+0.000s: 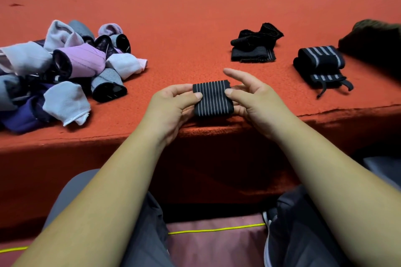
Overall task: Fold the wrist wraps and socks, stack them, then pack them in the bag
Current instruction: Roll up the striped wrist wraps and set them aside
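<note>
Red felt covers the tabletop (pixel 195 17), its near edge running just past the person's knees. Largest on it is the sock pile (pixel 65 67) at the left, a loose heap of lilac, grey, white and purple socks. It looks like unsorted stock parked away from the work area.

At the far right edge sits a dark olive bundle (pixel 375 43). It may be the bag, but too little shows to tell. Just beside it lie the folded wraps (pixel 321 63), black with pale stripes and laid one on another, probably finished pieces kept near where they will be packed. Left of them, well apart from the socks, the loose black wraps (pixel 253 45) lie crumpled and apparently waiting.

The striped wrist wrap (pixel 213 98) is at the near edge of the tabletop, held flat as a compact fold. The left hand (pixel 171 106) pinches its left side, thumb on top and fingers beneath. The right hand (pixel 256 97) pinches the right side the same way, with the forefinger lifted free. Gripping both ends likely keeps the springy elastic from unfolding.

No brand, label or writing is readable anywhere.
</note>
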A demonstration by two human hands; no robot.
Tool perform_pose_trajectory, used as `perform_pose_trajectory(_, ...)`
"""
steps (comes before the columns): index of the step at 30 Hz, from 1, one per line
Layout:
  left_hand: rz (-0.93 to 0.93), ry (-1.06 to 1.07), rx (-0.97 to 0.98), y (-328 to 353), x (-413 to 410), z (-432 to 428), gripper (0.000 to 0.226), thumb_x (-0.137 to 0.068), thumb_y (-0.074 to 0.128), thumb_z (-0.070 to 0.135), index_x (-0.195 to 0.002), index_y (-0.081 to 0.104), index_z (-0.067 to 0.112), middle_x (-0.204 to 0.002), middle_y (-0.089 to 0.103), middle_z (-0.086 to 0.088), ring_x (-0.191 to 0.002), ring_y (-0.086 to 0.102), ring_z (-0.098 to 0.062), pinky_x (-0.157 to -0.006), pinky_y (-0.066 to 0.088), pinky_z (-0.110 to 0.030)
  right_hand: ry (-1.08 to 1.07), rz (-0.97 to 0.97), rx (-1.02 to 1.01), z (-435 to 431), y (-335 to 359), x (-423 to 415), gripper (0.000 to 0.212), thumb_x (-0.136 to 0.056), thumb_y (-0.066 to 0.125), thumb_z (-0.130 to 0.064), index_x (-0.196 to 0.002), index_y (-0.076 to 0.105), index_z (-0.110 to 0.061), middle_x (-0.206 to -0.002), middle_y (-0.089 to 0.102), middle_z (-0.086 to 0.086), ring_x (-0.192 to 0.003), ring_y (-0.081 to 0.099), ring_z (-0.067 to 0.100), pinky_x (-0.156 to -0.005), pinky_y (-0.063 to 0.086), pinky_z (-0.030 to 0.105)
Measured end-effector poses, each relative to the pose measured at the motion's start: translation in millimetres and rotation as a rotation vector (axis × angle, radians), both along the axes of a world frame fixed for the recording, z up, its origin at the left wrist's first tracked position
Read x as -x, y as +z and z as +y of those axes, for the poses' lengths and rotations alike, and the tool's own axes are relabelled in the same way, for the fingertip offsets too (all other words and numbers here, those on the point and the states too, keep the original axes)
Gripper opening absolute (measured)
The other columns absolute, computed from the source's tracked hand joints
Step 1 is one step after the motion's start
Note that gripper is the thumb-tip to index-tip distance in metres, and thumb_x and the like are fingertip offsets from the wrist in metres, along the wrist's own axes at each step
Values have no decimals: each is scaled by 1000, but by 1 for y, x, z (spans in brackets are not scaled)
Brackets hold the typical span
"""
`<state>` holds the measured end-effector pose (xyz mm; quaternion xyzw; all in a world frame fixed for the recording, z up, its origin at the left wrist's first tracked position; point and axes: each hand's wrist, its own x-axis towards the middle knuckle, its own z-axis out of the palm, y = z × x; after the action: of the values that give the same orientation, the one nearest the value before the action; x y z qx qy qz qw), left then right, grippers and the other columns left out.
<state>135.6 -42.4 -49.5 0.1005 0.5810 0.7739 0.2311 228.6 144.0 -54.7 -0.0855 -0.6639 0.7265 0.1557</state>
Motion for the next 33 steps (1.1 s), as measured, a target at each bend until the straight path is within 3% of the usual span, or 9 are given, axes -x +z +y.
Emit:
perform_pose_trajectory(4, 28, 10, -89, 2, 0, 1, 34, -96, 67, -8, -130, 62, -5, -117, 78, -18, -105, 78, -28, -78, 62, -27, -9, -70, -230, -2, 3, -3, 35, -101, 71, -14, -136, 64, -14, -89, 73, 6, -70, 66, 20, -73, 57, 37)
perform_pose_trajectory(9, 161, -24, 16, -2, 1, 7, 32, -98, 71, 1, -128, 65, -3, -115, 78, -17, -108, 77, -30, -92, 62, -40, -151, -57, -356, -1, 6, -4, 23, -101, 69, -10, -125, 70, -13, -74, 67, -6, -61, 64, 6, -60, 53, 27)
perform_pose_trajectory(13, 333, -78, 194, -7, -2, 19, 27, -97, 71, 1, -124, 68, 4, -103, 82, -4, -96, 78, -15, -80, 63, -31, -235, -73, -412, 9, 8, -5, 22, -102, 68, -13, -124, 70, -16, -73, 68, -5, -56, 62, 3, -55, 50, 19)
perform_pose_trajectory(21, 377, -32, 222, -3, -9, 62, 29, -94, 74, -2, -120, 68, 9, -104, 81, -8, -98, 79, -24, -84, 65, -37, -370, -133, -387, 34, 12, -11, 29, -97, 60, -8, -120, 67, -23, -103, 74, 1, -79, 77, 17, -70, 64, 30)
perform_pose_trajectory(24, 436, 63, 264, -2, -10, 85, 32, -90, 80, 3, -113, 61, 16, -97, 79, -6, -80, 79, -20, -79, 65, -40, -468, -108, -318, 49, 13, -15, 26, -95, 58, 0, -106, 55, -23, -95, 68, 4, -75, 76, 17, -76, 66, 38)
perform_pose_trajectory(27, 607, 109, 339, -2, -11, 111, 29, -87, 82, 7, -101, 58, 16, -89, 75, -1, -69, 74, -9, -73, 63, -35, -577, -165, -398, 65, 15, -22, 19, -91, 59, -6, -94, 57, -24, -82, 74, -1, -73, 78, 15, -82, 64, 40)
perform_pose_trajectory(30, 775, 69, 429, -5, -9, 140, 17, -89, 78, 12, -95, 68, 24, -90, 75, 10, -83, 71, -7, -84, 59, -34, -674, -221, -476, 85, 12, -26, 14, -82, 57, -25, -92, 65, -31, -88, 78, -3, -87, 77, 17, -91, 60, 44)
perform_pose_trajectory(33, 879, -76, 553, -11, -6, 165, 29, -94, 73, 15, -121, 72, 26, -121, 74, 10, -113, 67, -10, -105, 50, -32, -712, -259, -538, 101, 11, -27, 30, -85, 55, -20, -107, 74, -28, -106, 78, -2, -104, 74, 20, -103, 55, 44)
